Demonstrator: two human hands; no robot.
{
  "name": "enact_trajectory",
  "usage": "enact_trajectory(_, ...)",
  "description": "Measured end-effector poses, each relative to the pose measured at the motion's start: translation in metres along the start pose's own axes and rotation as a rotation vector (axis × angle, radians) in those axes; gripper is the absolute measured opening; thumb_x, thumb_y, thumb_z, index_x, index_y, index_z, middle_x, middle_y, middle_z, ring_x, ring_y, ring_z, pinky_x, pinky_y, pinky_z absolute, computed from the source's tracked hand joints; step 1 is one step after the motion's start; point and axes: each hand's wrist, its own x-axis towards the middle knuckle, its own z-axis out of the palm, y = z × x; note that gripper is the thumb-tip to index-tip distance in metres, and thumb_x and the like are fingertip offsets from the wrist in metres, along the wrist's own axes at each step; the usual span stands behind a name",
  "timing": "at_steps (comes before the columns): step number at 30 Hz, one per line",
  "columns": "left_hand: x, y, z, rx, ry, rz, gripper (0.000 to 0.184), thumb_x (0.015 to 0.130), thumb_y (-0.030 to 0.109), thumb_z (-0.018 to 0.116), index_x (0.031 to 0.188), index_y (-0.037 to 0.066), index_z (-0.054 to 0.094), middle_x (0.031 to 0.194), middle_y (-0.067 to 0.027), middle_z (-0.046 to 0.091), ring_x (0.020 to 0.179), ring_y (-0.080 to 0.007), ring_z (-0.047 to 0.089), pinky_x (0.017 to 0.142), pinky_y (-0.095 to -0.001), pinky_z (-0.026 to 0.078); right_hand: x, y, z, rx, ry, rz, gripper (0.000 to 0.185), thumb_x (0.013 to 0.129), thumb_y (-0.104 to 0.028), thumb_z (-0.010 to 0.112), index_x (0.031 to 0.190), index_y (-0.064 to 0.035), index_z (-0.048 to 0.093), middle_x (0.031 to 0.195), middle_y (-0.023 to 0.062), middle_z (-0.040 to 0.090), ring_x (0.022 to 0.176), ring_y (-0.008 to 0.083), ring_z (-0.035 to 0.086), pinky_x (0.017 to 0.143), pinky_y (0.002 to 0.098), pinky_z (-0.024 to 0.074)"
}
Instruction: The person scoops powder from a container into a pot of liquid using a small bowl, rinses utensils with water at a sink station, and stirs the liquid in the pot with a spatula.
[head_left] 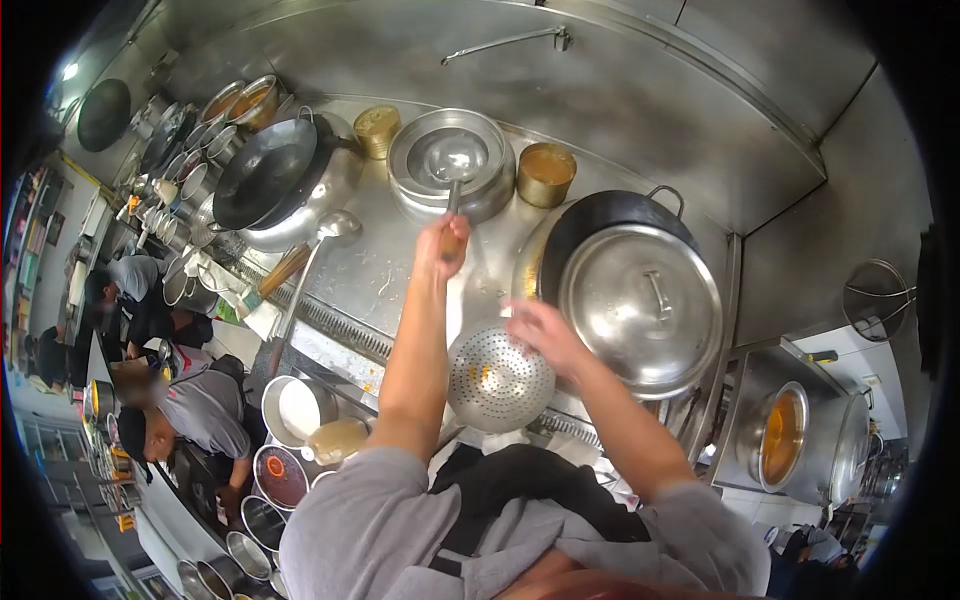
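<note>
My left hand (443, 247) grips the wooden end of a ladle (455, 160), whose metal bowl lies over the round metal pot (500, 185) at the back of the counter. Slightly blurred, my right hand (545, 335) hovers with its fingers apart at the upper right rim of a perforated strainer (485, 400). Orange bits lie in that strainer, close in front of my body. I cannot tell whether my right fingers touch its rim. To the right, a domed metal lid (610, 310) leans over a large black wok (590, 225).
Two tins (546, 190) flank the pot. At left stand stacked woks (270, 175) and a long-handled ladle (335, 225). A white-filled pot (298, 410) sits at lower left, near a person in grey (210, 410). A pan of orange liquid (783, 435) is at right.
</note>
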Motion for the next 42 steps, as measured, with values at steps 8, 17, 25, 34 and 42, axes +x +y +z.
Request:
enact_trajectory(8,-0.195,0.011,0.049,0.405,0.029,0.029,0.046,0.103,0.008,0.057,0.145,0.0,0.04,0.091,-0.0059,0.044,0.07,-0.0086,0.047,0.048,-0.0192,0.044,0.32,0.086,-0.01,0.299,0.437,0.052,0.033,0.098,-0.003,0.057,0.131,-0.0042,0.057,0.107,0.012,0.065,0.094,0.0243,0.067,0.076,0.0428,0.0615)
enact_trajectory(17,-0.298,0.034,0.048,0.705,0.209,0.04,0.082,0.096,0.02,0.073,0.162,0.009,0.026,0.085,-0.0066,0.046,0.057,-0.0113,0.05,0.043,-0.0245,0.048,0.329,0.149,0.016,0.238,0.517,0.095,0.015,0.092,-0.019,0.071,0.093,-0.0043,0.068,0.074,0.0111,0.066,0.071,0.0273,0.067,0.064,0.0482,0.0581)
enact_trajectory(25,-0.348,0.032,0.043,1.047,0.287,-0.028,0.082,0.095,-0.004,0.06,0.165,0.008,0.019,0.096,-0.0093,0.062,0.062,-0.0122,0.059,0.054,-0.0272,0.054,0.3,0.136,0.043,-0.35,0.376,0.106,0.029,0.086,-0.032,0.081,0.088,-0.0037,0.075,0.086,0.0154,0.075,0.077,0.0268,0.071,0.076,0.0385,0.0582)
enact_trajectory(34,-0.307,0.041,0.016,1.846,0.304,0.142,0.076,0.087,-0.002,0.061,0.159,0.005,0.037,0.099,-0.0094,0.068,0.082,-0.0168,0.06,0.078,-0.0327,0.051,0.259,0.1,0.03,-0.573,0.468,0.135,0.017,0.086,-0.02,0.075,0.094,-0.0055,0.075,0.087,0.015,0.074,0.077,0.0279,0.07,0.075,0.0396,0.0572)
enact_trajectory(42,0.035,0.058,-0.033,1.949,0.31,0.446,0.057,0.087,0.005,0.06,0.142,-0.002,0.045,0.085,-0.0194,0.064,0.075,-0.0253,0.066,0.067,-0.0417,0.056,0.196,0.114,0.042,-0.729,0.376,-0.101,0.023,0.079,-0.023,0.072,0.075,-0.0026,0.062,0.077,0.0203,0.066,0.08,0.0416,0.067,0.074,0.0495,0.0514)
